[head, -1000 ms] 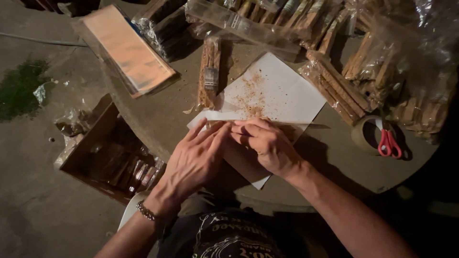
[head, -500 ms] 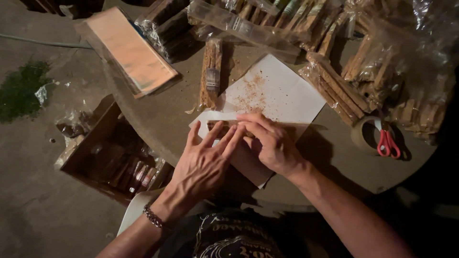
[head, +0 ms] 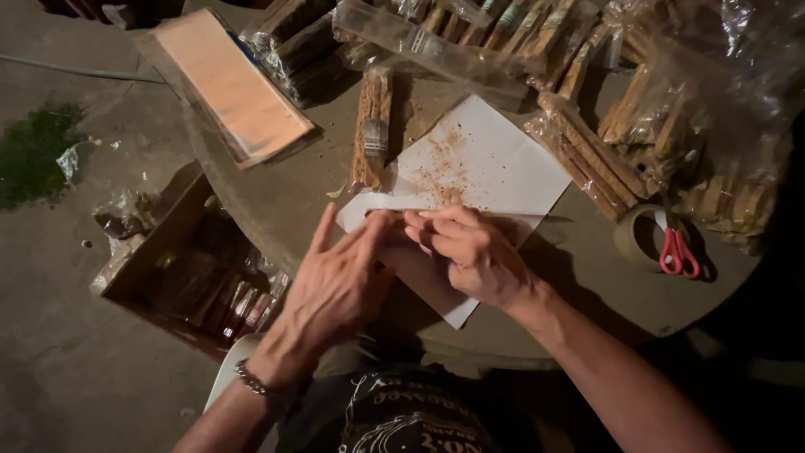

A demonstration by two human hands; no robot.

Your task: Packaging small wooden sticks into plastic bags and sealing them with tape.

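Hands (head: 335, 289) (head: 470, 252) on white paper (head: 495, 164)

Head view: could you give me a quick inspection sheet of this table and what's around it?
Surface: round table, dim light.
Job's things: white paper strewn with brown crumbs; near edge folded under both hands.
Clutter: wrapped brown stick bundles, single pack, flat orange box, tape roll, red scissors.
Grip: left hand fingers spread on the paper; right hand curled, pinching the fold.
Cables: nothing seen.
Surroundings: open carton of packs on the floor, green patch.
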